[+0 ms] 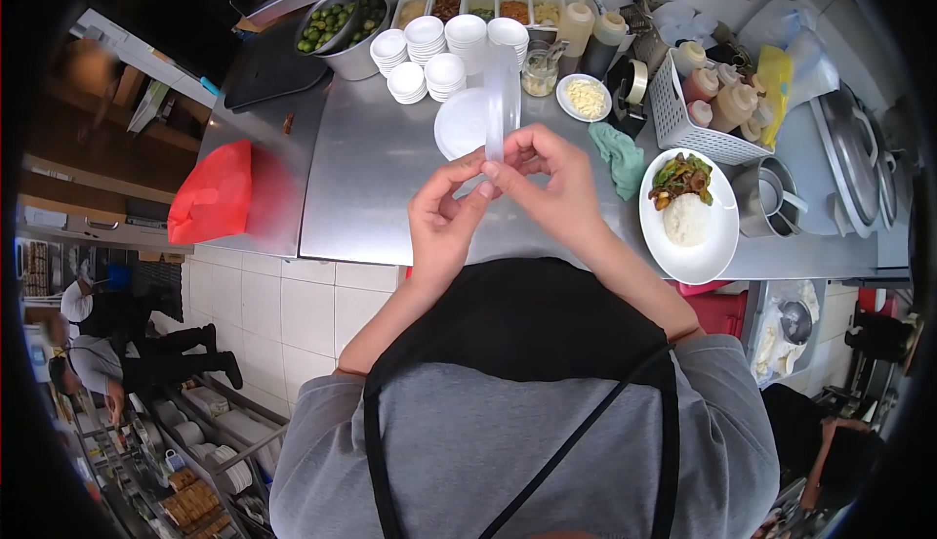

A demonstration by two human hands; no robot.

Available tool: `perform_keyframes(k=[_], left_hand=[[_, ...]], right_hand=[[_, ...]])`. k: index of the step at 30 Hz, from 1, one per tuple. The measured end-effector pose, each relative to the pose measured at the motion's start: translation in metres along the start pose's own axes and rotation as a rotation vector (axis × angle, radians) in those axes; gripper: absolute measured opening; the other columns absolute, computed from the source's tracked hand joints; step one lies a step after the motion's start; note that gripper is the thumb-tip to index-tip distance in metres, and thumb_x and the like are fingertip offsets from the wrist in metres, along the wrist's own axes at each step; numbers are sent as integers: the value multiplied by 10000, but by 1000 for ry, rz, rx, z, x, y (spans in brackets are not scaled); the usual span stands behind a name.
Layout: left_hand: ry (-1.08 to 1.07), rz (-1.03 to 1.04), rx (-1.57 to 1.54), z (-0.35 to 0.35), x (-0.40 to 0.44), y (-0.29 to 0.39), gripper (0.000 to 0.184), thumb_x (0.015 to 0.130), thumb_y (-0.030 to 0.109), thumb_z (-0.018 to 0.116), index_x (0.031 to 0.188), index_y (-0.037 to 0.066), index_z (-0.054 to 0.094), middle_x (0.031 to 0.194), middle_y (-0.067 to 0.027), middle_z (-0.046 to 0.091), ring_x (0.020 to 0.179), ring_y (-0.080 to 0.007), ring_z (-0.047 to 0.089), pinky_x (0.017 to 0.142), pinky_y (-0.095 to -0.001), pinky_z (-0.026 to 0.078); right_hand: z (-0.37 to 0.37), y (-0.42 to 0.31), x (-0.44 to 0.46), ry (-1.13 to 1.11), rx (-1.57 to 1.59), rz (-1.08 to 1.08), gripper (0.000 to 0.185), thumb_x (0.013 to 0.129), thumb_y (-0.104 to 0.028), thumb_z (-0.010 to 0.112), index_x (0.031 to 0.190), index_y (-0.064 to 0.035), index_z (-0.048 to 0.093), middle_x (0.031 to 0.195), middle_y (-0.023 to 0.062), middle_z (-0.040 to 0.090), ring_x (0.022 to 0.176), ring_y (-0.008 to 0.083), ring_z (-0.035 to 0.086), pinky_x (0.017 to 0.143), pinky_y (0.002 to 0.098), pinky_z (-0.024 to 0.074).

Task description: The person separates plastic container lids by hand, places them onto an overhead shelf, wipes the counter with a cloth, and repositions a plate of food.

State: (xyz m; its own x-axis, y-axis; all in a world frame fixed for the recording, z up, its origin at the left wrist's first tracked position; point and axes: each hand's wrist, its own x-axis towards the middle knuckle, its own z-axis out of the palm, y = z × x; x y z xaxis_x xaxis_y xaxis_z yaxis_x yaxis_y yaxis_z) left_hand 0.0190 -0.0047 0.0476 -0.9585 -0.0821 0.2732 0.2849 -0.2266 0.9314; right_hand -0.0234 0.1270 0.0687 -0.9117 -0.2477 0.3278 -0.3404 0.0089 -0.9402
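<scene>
Left hand [444, 205] and right hand [549, 183] together here, both pinching the near end of a translucent plastic piece [496, 100], edge-on above the steel counter [361, 178], seemingly for steadiness; stacked white bowls [425, 30] sit beyond, presumably for easy reach

from far away, i look in on a kitchen, the sort a restaurant has. i see a long metal table [376, 187], piles of small white bowls [425, 43], a big pot [355, 66] of green fruit [328, 27], squeezy bottles [734, 105], a plate [705, 258] of rice [684, 223], and other people [161, 371] about the room.
</scene>
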Motion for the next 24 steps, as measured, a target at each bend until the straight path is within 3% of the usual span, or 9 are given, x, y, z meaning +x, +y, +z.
perform_keyframes(k=[4,6,9,16,18,24], left_hand=[[36,-30,-108,6,4,12,194,871,68,483,1039,-15,532,1022,-115,563,960,-202,557,773,-372,510],[44,-121,-214,1,7,14,269,890,96,468,1129,-24,499,1089,-127,531,1016,-184,523,789,-341,518],[91,-191,-43,-2,12,12,322,911,158,445,1180,-16,477,1053,-114,550,949,-174,555,759,-330,529],[94,-146,47,-3,8,9,301,910,152,451,1157,-10,509,1029,-115,565,916,-168,566,756,-328,532],[130,-110,25,3,7,11,295,917,172,437,1112,-27,536,984,-99,584,872,-156,579,706,-292,518],[102,-92,50,-2,4,7,294,910,135,451,1156,-15,510,1005,-104,576,885,-143,563,749,-294,523]], right_hand=[[0,-3,0,24,-108,-82,116,764,-95,626,814,-15,557,752,80,598,683,167,619,607,274,475],[2,-4,-2,-6,-128,-91,117,764,-96,624,819,-15,561,763,84,594,688,183,621,608,276,477],[5,-6,-1,-36,-149,-111,120,762,-100,624,822,-14,566,779,89,585,696,206,625,610,281,480],[6,-7,0,-29,-196,-119,178,729,-138,677,805,-15,572,772,85,595,691,191,625,608,278,484],[6,-2,0,-18,-158,-85,195,717,-145,690,802,-14,573,768,82,599,694,187,626,610,276,485],[7,-1,0,-2,-156,-106,209,695,-141,712,789,-13,576,763,79,611,706,177,632,610,272,486]])
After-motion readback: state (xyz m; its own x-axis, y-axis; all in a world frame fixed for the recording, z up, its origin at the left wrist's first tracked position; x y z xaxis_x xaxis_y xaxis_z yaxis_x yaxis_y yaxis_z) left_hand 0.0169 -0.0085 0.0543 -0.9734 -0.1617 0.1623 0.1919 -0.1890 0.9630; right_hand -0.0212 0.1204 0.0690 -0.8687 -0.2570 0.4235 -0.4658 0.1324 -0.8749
